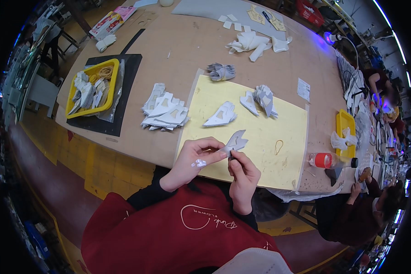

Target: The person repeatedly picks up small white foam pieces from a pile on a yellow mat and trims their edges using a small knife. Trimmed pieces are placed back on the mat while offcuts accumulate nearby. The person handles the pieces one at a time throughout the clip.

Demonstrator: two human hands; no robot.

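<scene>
My left hand [190, 160] pinches a small grey-white cut-out piece [237, 140] with a notched end, held just above the near edge of a yellow sheet [271, 157]. Bits of shiny white material stick to the back of that hand. Beside it my right hand [244, 176] is closed, thumb and fingers pressed together at the lower edge of the piece. Something small and dark shows between those fingers; I cannot make out what it is. Beyond my hands lie a fanned stack of white pieces [220, 114], another stack [266, 100] and a grey bundle [221, 71].
A larger stack of white pieces [164, 109] lies left of the sheet. Farther left, a yellow tray [115, 82] holds pieces and rubber bands. A loose rubber band [279, 146] rests on the sheet. At right are a red-labelled bottle [323, 160] and co-workers.
</scene>
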